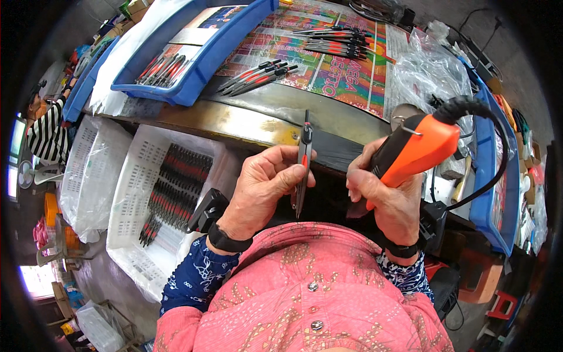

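Left hand (261, 183) pinches a slim black-and-red piece (305, 142); right hand (394, 199) grips an orange corded tool (421, 148); a loose pinch could let the piece slip

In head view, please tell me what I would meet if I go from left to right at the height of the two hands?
Person in striped top → plastic-covered white crate → open white crate → left hand → slim black-and-red piece → right hand → right-side blue tray.
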Motion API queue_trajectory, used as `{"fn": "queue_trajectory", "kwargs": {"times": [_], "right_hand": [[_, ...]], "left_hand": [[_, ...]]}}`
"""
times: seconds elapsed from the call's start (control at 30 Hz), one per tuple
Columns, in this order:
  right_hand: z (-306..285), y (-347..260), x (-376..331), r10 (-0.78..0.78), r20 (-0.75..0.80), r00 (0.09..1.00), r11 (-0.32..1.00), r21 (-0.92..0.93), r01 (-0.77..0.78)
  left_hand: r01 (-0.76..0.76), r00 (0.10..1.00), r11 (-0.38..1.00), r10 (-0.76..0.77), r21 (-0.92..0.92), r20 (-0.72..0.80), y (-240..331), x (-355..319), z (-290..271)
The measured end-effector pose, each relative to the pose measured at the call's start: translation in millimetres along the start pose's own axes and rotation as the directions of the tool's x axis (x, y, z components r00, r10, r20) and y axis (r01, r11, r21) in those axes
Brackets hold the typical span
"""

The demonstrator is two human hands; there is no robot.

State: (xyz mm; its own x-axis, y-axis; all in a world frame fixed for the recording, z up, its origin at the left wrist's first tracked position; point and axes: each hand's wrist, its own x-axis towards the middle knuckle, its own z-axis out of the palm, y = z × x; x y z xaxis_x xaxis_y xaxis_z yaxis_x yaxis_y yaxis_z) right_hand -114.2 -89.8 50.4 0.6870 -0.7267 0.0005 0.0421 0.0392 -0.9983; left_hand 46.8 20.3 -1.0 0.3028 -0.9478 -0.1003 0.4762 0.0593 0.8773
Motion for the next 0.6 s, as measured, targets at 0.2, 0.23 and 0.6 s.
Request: {"fn": "queue_trajectory", "kwargs": {"times": [0.2, 0.23, 0.6], "right_hand": [[-9.2, -7.7, 2.4, -0.276, 0.009, 0.961, 0.961, -0.006, 0.276], [-10.2, -9.6, 3.5, -0.305, 0.008, 0.952, 0.952, 0.003, 0.305], [-3.9, -33.0, 23.9, -0.521, 0.081, 0.85, 0.853, 0.014, 0.522]], "left_hand": [[0.168, 0.985, 0.985, -0.169, 0.044, 0.016, -14.3, -8.2, 19.1], [0.185, 0.982, 0.981, -0.186, 0.055, 0.016, -15.6, -7.1, 19.7], [0.175, 0.984, 0.982, -0.176, 0.074, 0.017, -21.6, -2.3, 23.9]]}}
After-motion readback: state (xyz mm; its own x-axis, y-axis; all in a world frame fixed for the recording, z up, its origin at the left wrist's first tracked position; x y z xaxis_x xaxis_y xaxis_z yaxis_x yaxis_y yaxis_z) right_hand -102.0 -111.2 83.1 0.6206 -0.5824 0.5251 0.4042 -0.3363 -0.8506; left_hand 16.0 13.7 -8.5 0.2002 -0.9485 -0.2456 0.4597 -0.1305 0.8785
